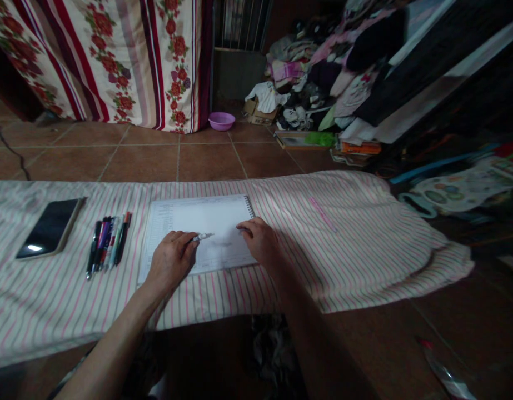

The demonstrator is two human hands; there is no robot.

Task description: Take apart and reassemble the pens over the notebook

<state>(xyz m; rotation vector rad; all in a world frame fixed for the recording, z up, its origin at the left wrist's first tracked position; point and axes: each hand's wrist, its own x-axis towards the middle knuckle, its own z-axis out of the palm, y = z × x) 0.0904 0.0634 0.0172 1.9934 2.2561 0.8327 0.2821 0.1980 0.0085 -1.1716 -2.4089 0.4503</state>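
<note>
A spiral-bound notebook point(189, 222) lies open on a pink-striped cloth point(343, 244) spread over the floor. My left hand point(170, 261) is closed round a pen point(203, 237) whose tip points right over the page. My right hand point(260, 240) rests on the notebook's right part with its fingers curled down on the paper, holding nothing that I can see. Several pens point(108, 241) lie in a row left of the notebook. A dark phone point(51, 226) lies further left.
Brown floor tiles point(206, 158) stretch beyond the cloth. A floral curtain point(114, 61) hangs at the back left, with a small purple bowl point(222, 120) beside it. A heap of clothes and boxes point(318, 83) fills the back right. A wrapped object point(442, 369) lies at the lower right.
</note>
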